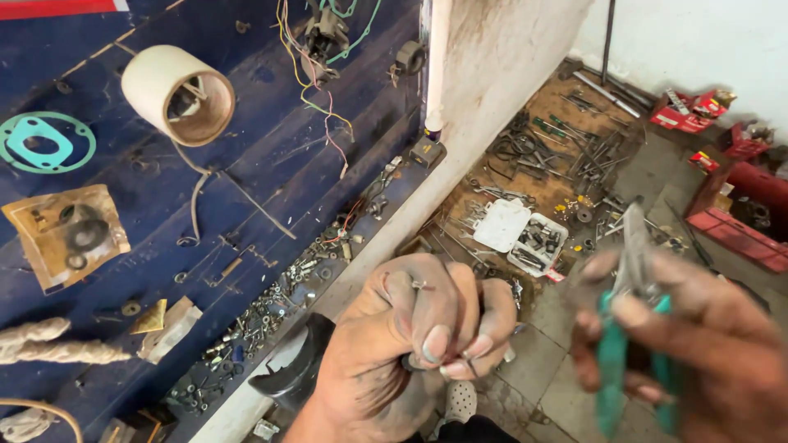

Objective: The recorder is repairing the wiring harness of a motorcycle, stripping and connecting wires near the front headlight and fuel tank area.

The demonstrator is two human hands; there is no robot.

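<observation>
Two greasy hands work close together: the left hand [419,328] pinches a small dark metal part [410,361] tightly at its fingertips, while the right hand [681,344], blurred, grips green-handled steel pliers [632,328]. Best to steady both before biting.

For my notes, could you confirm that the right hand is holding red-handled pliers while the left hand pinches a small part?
Not quite: the head view shows the pliers in the right hand have green handles, not red. The left hand does pinch a small part.
</observation>
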